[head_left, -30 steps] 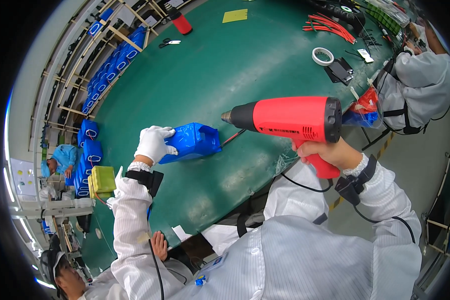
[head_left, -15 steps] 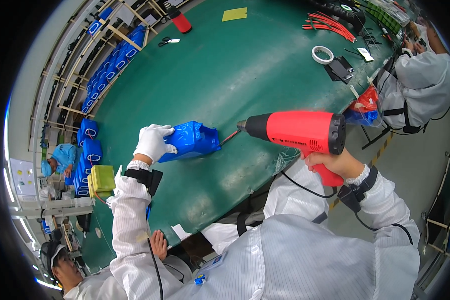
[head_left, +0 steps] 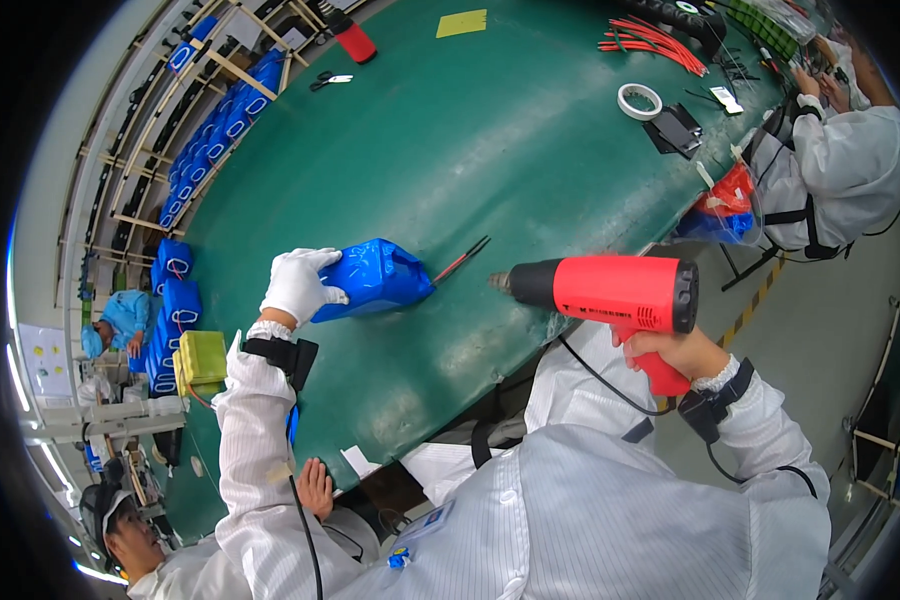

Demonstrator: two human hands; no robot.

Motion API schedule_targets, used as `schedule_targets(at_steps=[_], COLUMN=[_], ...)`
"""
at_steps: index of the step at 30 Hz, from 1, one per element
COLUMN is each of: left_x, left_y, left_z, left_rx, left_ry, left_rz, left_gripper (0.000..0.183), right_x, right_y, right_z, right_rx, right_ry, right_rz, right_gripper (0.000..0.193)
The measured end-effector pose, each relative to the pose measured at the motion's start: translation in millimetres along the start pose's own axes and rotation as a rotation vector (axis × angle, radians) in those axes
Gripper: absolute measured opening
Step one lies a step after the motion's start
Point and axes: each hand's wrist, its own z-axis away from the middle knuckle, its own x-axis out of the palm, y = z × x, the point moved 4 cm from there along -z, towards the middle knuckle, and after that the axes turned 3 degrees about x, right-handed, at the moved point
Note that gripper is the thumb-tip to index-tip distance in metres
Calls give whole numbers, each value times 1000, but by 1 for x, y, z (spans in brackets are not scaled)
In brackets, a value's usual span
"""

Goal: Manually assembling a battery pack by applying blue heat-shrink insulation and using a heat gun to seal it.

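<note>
Wearing a white glove, my left hand (head_left: 300, 285) grips the left end of a blue shrink-wrapped battery pack (head_left: 378, 280) on the green table. Red and black wire leads (head_left: 460, 259) stick out from the pack's right end. My bare right hand (head_left: 678, 352) is wrapped round the handle of a red and black heat gun (head_left: 610, 290). The gun's metal nozzle points left toward the pack, apart from it and from the leads. A black cord hangs from its handle.
White tape roll (head_left: 639, 101), black pieces (head_left: 676, 130) and red wires (head_left: 655, 45) lie far right; scissors (head_left: 331, 80) and another heat gun (head_left: 350, 38) far left. A yellow block (head_left: 201, 360) and blue packs (head_left: 180, 300) line the left. Co-workers sit at left and right.
The heat gun has moved down and right, away from the pack's leads. The pack has tilted a little under my left hand, and its right end looks smoother.
</note>
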Motion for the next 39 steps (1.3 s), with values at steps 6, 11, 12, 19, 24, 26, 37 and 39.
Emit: schedule_targets(at_steps=[6,11,12,19,24,26,37,39], left_x=[-2,3,3,1,-3,10,20,20], left_y=[5,4,5,7,37,24,14,15], left_z=[-3,-2,-1,1,4,14,26,18], left_rx=[-58,30,37,18,-370,-573,186,201], left_ry=[-52,-51,-49,-74,-121,-101,48,-10], left_rz=[18,11,11,-73,-139,-108,-419,-425], left_gripper=[80,90,90,95,92,79,88,85], right_x=[11,27,30,40,41,39,27,22], right_y=[8,-3,-6,-17,-24,-24,-34,-38], right_z=[3,3,3,1,3,4,27,32], right_rx=[-3,-45,-64,-172,-199,-221,-329,-354], right_ry=[-19,-104,-115,-154,-148,-152,-123,-49], right_rz=[-13,-67,-61,56,102,131,385,466], right_gripper=[26,25,26,29,34,37,33,38])
